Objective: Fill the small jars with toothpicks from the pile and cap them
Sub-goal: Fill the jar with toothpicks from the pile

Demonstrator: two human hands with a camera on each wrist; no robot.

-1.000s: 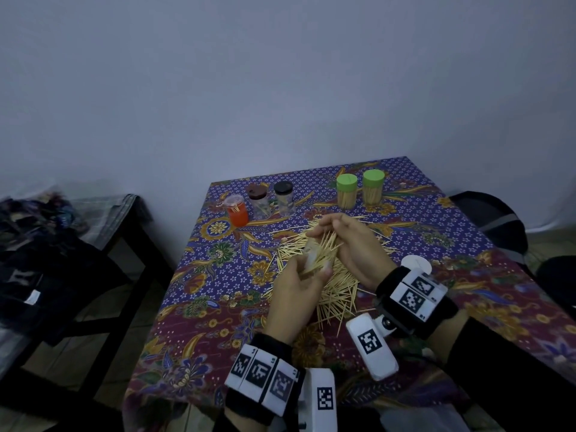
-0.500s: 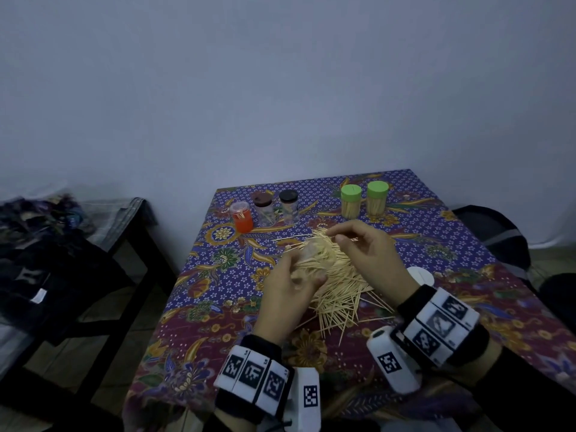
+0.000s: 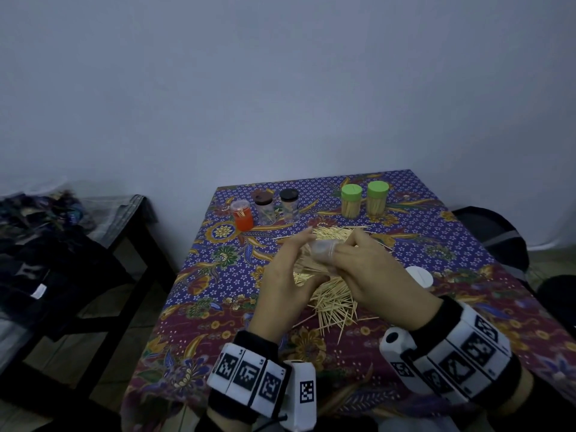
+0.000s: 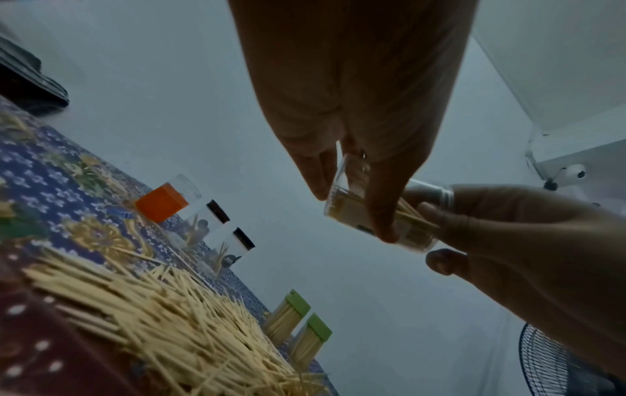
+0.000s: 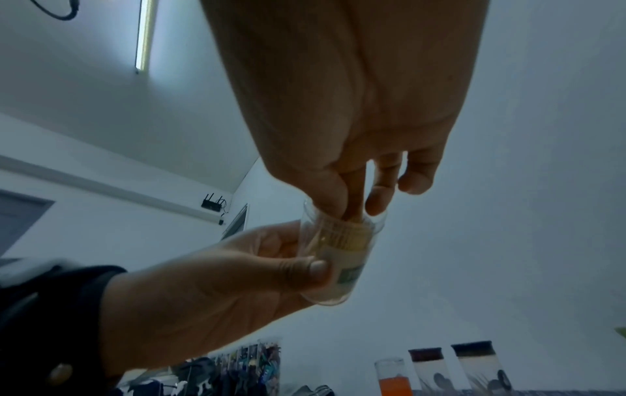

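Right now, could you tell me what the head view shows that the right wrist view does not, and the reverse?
Only the head view shows the toothpick pile, the two green-capped jars and the loose white cap on the patterned tablecloth. Only the right wrist view shows the right fingertips inside the clear jar's mouth, on the toothpicks. Both show the left hand holding the clear jar, the right hand at its mouth, and the orange jar.

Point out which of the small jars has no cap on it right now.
The clear jar held up in the left hand, where the right hand pushes toothpicks in. The five jars standing at the table's far edge are all capped.
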